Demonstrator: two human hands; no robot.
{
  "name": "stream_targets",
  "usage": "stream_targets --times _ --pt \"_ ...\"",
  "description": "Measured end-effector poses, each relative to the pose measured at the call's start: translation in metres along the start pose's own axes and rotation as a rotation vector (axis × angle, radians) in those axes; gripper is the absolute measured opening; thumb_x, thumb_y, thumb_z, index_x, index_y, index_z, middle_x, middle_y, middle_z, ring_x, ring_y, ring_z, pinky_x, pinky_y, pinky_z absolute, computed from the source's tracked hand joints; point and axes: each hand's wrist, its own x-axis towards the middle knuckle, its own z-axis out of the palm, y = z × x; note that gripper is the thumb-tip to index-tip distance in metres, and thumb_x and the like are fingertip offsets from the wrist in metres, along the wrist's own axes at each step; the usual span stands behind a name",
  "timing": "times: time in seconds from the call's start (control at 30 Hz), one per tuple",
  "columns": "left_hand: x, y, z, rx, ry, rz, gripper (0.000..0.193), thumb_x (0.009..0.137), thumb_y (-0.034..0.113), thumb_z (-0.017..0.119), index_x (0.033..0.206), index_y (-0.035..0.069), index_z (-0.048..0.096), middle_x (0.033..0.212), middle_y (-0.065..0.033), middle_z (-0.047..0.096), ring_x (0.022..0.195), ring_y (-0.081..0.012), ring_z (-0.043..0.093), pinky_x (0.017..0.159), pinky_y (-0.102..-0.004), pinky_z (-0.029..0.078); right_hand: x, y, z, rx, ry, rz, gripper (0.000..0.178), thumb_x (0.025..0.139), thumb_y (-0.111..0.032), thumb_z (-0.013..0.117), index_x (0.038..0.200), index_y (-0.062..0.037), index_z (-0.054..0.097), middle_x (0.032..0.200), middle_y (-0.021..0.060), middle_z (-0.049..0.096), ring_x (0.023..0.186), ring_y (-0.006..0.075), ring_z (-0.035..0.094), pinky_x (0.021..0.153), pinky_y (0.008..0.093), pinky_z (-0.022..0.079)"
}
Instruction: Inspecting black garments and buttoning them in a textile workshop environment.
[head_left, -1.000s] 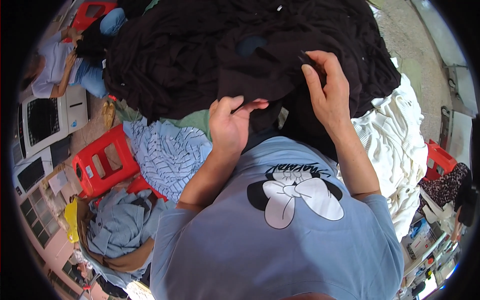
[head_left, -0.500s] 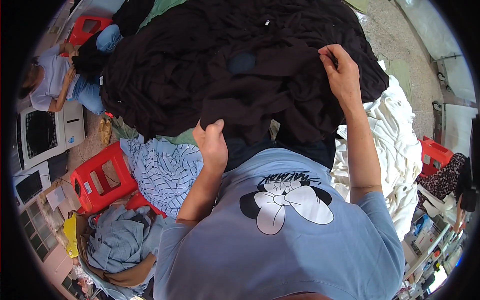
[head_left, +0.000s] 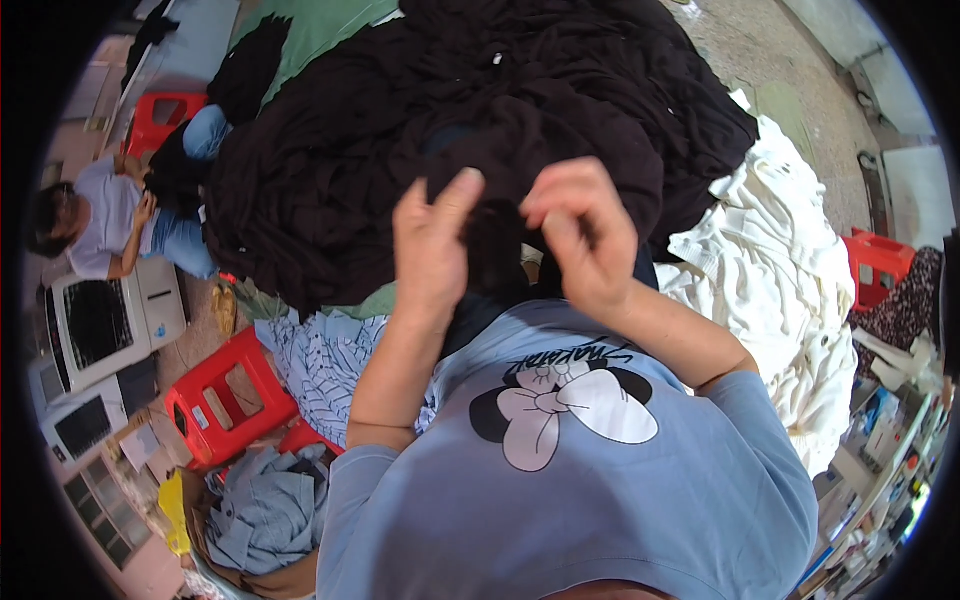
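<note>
Dark garment bunched in front of the person, up against dark heap. Left hand over it, thumb and fingers parted; right hand near, fingers curled, blurred. Can't tell if either grips cloth. White clothes right; striped shirt, red stool left.

Speckled beige-grey floor, flat green cloth sheet spread over part.
Large crumpled heap of brown-black fabric garments directly on sheet; green shows upper left. Red plastic stool with cut-out slots and yellowish shoes on floor, left. Crumpled white knit pile beside heap, underside hidden.
</note>
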Motion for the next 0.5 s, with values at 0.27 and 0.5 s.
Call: stream_targets --times 0.27,0.5 --pt "-0.031 0.069 0.004 0.021 0.030 0.681 0.057 0.091 0.032 0.048 0.131 -0.008 0.048 0.128 -0.0226 0.057 0.120 -0.0352 0.055 0.108 -0.0459 0.041 -0.029 0.037 0.025 -0.200 -0.783 0.174 0.023 0.085 -0.014 0.060 0.106 -0.0054 0.063 0.119 0.0103 0.063 0.101 0.0310 0.064 0.086 0.0392 0.052" --pt "-0.026 0.202 -0.029 0.339 0.678 0.749 0.053 0.097 0.032 0.036 0.135 -0.002 0.051 0.127 -0.0217 0.059 0.115 -0.0371 0.059 0.100 -0.0519 0.049 0.046 0.053 -0.043 -0.737 -0.626 -0.212 0.024 0.089 -0.010 0.056 0.112 -0.0083 0.064 0.114 0.0110 0.065 0.098 0.0319 0.065 0.085 0.0413 0.053"
